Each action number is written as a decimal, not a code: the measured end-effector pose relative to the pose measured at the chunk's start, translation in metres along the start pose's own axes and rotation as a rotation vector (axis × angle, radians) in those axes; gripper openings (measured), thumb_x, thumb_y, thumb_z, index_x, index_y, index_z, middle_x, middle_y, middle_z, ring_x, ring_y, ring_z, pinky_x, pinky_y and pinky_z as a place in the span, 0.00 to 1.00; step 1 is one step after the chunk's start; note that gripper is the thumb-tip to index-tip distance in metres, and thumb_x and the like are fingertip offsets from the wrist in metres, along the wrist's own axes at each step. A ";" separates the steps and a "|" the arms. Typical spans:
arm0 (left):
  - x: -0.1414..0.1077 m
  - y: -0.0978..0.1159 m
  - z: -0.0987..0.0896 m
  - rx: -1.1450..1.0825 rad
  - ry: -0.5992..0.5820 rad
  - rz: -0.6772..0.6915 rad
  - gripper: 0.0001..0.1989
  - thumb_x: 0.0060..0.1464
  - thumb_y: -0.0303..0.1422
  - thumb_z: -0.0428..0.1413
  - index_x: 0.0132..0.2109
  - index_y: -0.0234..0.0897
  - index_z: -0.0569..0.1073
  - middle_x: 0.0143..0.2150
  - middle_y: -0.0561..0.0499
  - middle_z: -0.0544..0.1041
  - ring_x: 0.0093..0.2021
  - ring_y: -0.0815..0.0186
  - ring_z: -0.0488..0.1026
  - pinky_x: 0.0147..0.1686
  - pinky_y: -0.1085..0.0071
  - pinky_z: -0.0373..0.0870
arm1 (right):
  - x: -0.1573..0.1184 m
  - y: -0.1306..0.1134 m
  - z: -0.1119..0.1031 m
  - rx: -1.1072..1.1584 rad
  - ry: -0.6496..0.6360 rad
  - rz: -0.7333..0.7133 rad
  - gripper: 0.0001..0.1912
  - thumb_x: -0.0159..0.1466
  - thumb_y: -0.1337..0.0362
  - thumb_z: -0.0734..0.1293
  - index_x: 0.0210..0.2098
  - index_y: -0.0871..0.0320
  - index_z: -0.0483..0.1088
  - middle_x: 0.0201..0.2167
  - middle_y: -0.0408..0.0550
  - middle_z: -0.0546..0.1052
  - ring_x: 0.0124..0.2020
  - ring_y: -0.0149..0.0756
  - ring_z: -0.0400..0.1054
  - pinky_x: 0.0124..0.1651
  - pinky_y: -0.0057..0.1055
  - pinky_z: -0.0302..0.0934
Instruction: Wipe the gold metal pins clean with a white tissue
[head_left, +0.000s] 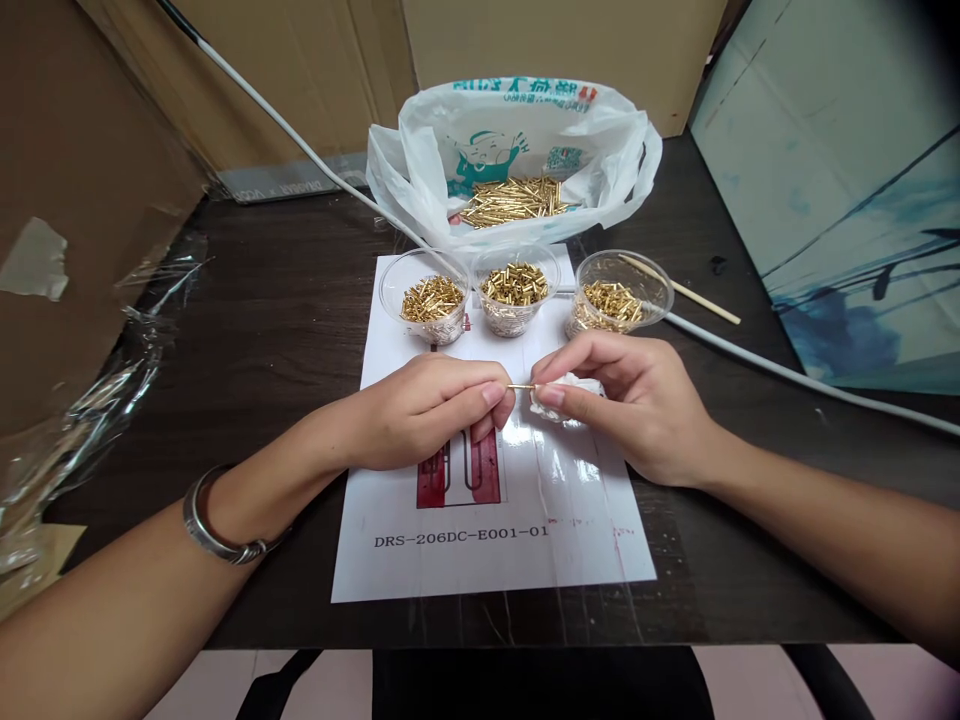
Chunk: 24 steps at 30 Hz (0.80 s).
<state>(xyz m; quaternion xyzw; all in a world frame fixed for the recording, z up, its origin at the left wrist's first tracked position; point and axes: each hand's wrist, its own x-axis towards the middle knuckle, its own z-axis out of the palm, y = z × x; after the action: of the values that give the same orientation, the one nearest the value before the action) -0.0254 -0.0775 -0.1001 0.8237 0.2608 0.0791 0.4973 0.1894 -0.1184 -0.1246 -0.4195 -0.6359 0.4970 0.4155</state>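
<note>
A dark worktop (247,300) carries everything, with cardboard (300,100) standing along its left and far edges and a painted panel (847,200) at its far right corner. A printed sheet (592,540) lies near the middle of the front edge. Toward the far edge, an open plastic bag (420,150) holds brass pins. A pale cable (810,380) slants past the bag's left side and, beyond the cups, runs to the right edge. The person's left hand (427,415) and right hand (645,405) hover above the sheet, partly covering its picture. Behind them, three clear cups (514,310) of brass pieces stand in a row. A white wad (574,400) sits partly hidden by the right hand; a wooden stick (709,303) extends rightward from the right-hand cup. Smallest, a brass pin (521,387) spans the hands, each hand's fingers pinched on one end.
</note>
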 end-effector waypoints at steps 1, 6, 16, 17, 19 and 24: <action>0.000 0.000 0.000 -0.001 -0.012 0.005 0.16 0.65 0.33 0.40 0.32 0.33 0.67 0.27 0.54 0.69 0.28 0.73 0.64 0.32 0.78 0.61 | 0.000 0.000 0.000 0.002 -0.001 0.000 0.04 0.58 0.64 0.70 0.31 0.56 0.72 0.31 0.43 0.76 0.32 0.31 0.68 0.36 0.29 0.62; 0.000 0.002 -0.002 -0.025 -0.018 -0.009 0.17 0.65 0.32 0.40 0.32 0.33 0.67 0.26 0.54 0.70 0.28 0.73 0.65 0.32 0.78 0.62 | 0.002 0.000 0.001 -0.017 -0.003 -0.013 0.04 0.57 0.64 0.71 0.31 0.56 0.72 0.31 0.43 0.77 0.32 0.31 0.69 0.36 0.30 0.63; -0.001 -0.001 -0.002 -0.105 -0.055 -0.011 0.18 0.65 0.34 0.41 0.30 0.33 0.68 0.25 0.53 0.71 0.27 0.72 0.68 0.31 0.77 0.64 | 0.003 -0.002 -0.001 -0.026 -0.075 -0.012 0.05 0.58 0.63 0.69 0.31 0.59 0.72 0.31 0.45 0.77 0.32 0.31 0.69 0.35 0.29 0.62; -0.001 -0.001 -0.002 -0.107 -0.058 -0.014 0.18 0.64 0.34 0.41 0.30 0.33 0.68 0.24 0.53 0.71 0.26 0.72 0.68 0.30 0.77 0.64 | 0.004 -0.002 -0.001 -0.031 -0.084 -0.011 0.05 0.59 0.64 0.69 0.31 0.59 0.72 0.31 0.45 0.77 0.31 0.30 0.69 0.35 0.28 0.62; -0.001 -0.001 -0.002 -0.108 -0.067 -0.019 0.18 0.64 0.34 0.41 0.29 0.33 0.68 0.24 0.54 0.72 0.26 0.72 0.67 0.30 0.77 0.64 | 0.005 -0.002 -0.001 -0.040 -0.095 -0.010 0.04 0.59 0.64 0.69 0.31 0.60 0.72 0.31 0.45 0.77 0.31 0.30 0.69 0.34 0.28 0.62; -0.002 0.001 -0.003 -0.119 -0.090 -0.049 0.18 0.64 0.35 0.42 0.29 0.33 0.68 0.24 0.53 0.71 0.27 0.72 0.67 0.30 0.77 0.63 | 0.006 -0.003 0.000 -0.062 -0.097 -0.038 0.03 0.57 0.67 0.70 0.29 0.60 0.71 0.30 0.45 0.77 0.30 0.29 0.69 0.34 0.27 0.61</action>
<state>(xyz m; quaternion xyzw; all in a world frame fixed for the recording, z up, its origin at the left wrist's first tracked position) -0.0280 -0.0760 -0.0977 0.7887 0.2531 0.0455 0.5585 0.1869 -0.1135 -0.1214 -0.3954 -0.6783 0.4886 0.3806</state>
